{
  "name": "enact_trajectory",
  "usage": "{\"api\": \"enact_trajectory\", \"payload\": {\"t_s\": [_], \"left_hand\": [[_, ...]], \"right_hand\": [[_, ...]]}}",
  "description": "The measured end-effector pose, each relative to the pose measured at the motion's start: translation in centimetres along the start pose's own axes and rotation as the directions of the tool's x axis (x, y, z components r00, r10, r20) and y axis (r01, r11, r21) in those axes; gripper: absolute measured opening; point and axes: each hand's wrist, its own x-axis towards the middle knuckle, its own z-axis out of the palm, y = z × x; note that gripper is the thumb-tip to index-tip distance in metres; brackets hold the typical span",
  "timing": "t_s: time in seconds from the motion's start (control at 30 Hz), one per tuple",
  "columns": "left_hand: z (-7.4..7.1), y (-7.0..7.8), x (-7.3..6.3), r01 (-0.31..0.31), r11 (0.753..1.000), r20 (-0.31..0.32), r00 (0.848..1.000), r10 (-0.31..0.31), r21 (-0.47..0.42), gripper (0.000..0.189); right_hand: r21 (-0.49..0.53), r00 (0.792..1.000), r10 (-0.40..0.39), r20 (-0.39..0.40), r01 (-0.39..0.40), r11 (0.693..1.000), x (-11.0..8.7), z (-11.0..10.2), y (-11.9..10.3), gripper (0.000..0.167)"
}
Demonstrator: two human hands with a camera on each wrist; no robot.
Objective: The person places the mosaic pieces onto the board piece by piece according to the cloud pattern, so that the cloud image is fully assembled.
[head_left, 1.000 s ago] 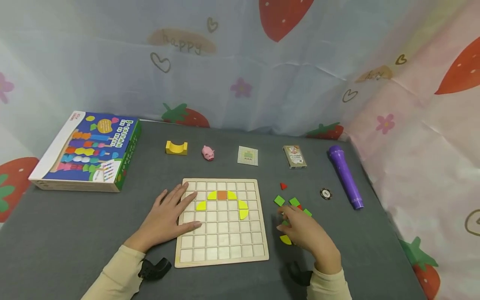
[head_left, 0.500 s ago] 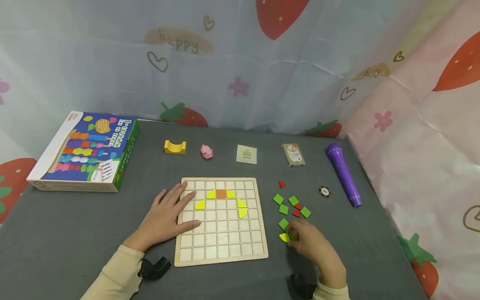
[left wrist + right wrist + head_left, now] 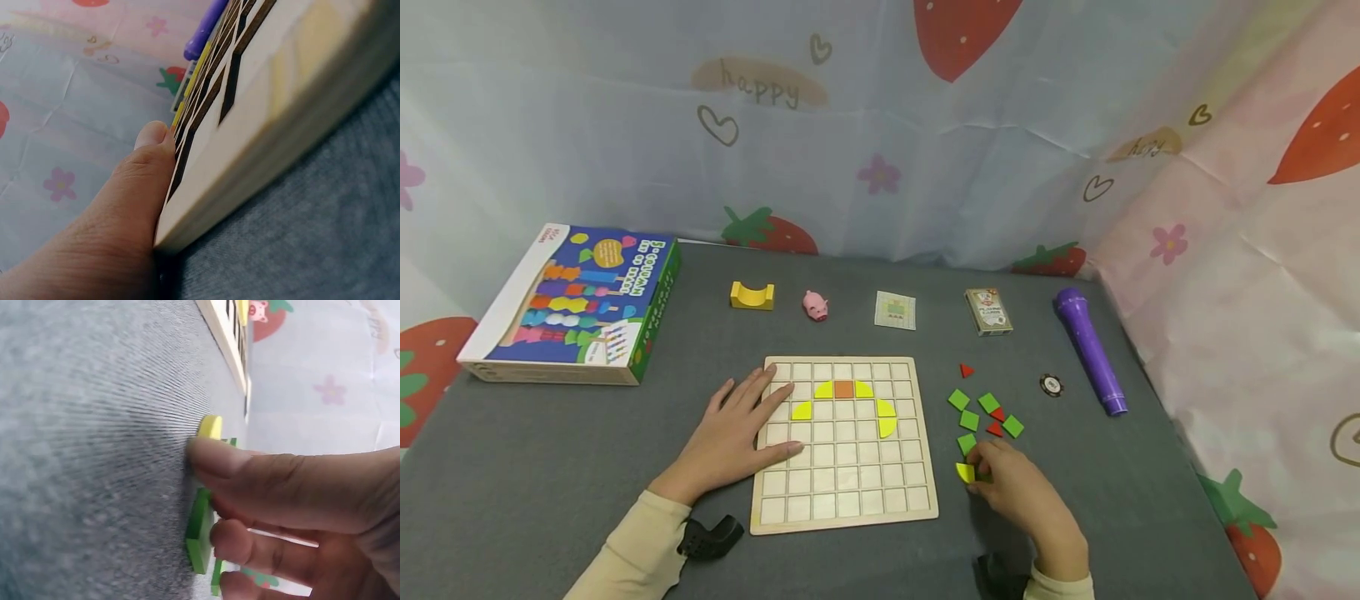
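Item one: left hand (image 3: 730, 439), grip apart, fingers straight and spread across the left edge of the board (image 3: 847, 505). In the left wrist view we also find the thumb lying along that edge and the thickness of the side wall, hardly seen from the head.
Item two: said board, pale wood ruled into cells, flat on the desk (image 3: 550, 467), sides running away from the person; we count on it five yellow quarter-circles (image 3: 886, 408) and one orange square (image 3: 843, 389).
Item three: yellow tile (image 3: 964, 472), right of the board; a bright quarter-circle, as long as broad, curve toward the board and the person, square corner toward the far right.
Item four: right hand (image 3: 1018, 487), grip clamped on the yellow tile. From the right wrist we see a green tile (image 3: 199, 531) just beside its fingers, nearly hidden in the head view.
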Motion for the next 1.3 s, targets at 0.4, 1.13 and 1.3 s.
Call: {"api": "enact_trajectory", "payload": {"t_s": [0.4,1.13,1.3], "left_hand": [[-0.1,0.1,-0.1,0.013,1.0,0.012,1.0,-0.013,-0.008,0.085],[0.2,-0.1,-0.1,-0.015,1.0,-0.027,1.0,0.015,0.013,0.083],[0.1,-0.2,-0.2,-0.031,0.999,-0.054,0.998,0.032,0.013,0.082]], "right_hand": [[-0.049,0.984,-0.146,-0.105,0.141,0.989,1.3,-0.8,-2.8,0.021],[-0.19,0.893,-0.44,0.088,0.449,0.873,7.6,2.3,-14.4,0.025],[-0.172,0.895,-0.43,0.114,0.444,0.879,8.6,3.8,-14.9,0.027]]}}
